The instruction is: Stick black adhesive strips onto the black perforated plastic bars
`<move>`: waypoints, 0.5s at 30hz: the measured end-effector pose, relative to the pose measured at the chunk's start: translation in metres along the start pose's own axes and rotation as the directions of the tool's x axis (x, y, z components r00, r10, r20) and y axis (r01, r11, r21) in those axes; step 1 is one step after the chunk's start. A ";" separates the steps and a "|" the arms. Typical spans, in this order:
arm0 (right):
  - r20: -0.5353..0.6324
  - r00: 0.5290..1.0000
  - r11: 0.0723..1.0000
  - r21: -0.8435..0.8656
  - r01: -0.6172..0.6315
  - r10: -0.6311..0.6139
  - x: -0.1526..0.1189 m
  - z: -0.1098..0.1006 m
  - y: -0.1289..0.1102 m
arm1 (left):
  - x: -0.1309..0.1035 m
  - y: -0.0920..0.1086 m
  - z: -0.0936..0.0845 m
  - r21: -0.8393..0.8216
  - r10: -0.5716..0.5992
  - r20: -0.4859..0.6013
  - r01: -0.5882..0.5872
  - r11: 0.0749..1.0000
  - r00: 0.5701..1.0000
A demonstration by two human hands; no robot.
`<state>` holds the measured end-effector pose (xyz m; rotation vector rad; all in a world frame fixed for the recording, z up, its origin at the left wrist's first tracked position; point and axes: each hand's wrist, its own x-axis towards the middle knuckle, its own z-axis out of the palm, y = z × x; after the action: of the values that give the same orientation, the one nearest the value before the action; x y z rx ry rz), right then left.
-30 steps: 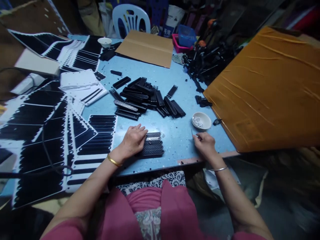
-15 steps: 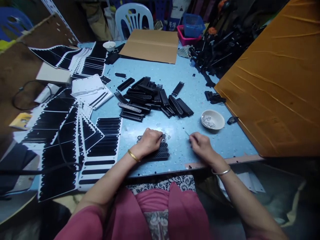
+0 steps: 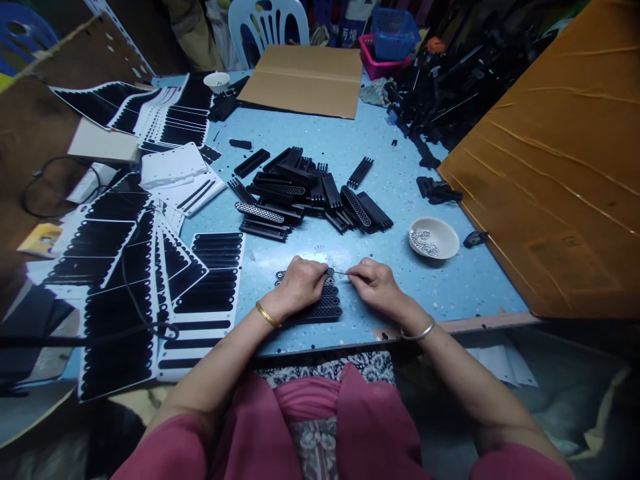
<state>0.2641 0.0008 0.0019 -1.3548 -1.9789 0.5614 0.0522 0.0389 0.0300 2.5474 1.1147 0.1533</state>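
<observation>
A row of black perforated strips lies side by side near the table's front edge. My left hand rests over them from the left, its fingers closed at the upper right end of the row. What its fingertips pinch, if anything, is too small to make out. Between thumb and fingers of my right hand is a thin dark rod, pointing left. The rod's far end meets the strips beside my left fingertips. To the right stands a white bowl with small shiny metal pieces inside.
Behind the hands lies a heap of black slotted strips. Sheets of black stick-on strips cover the left side, with a cable across them. Flat cardboard lies at the back; an orange-brown taped box borders the right.
My right hand has moved left with the thin rod, bringing its end to the strips by my left fingertips. My left hand has stayed in place.
</observation>
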 end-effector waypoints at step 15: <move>0.056 0.998 0.999 -0.044 0.029 -0.027 0.008 0.011 0.001 | 0.000 -0.001 0.001 -0.071 -0.015 -0.018 0.014 0.997 1.000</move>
<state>0.2546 0.0086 -0.0037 -1.3501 -2.0633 0.5496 0.0520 0.0392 0.0286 2.4798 1.1146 0.2087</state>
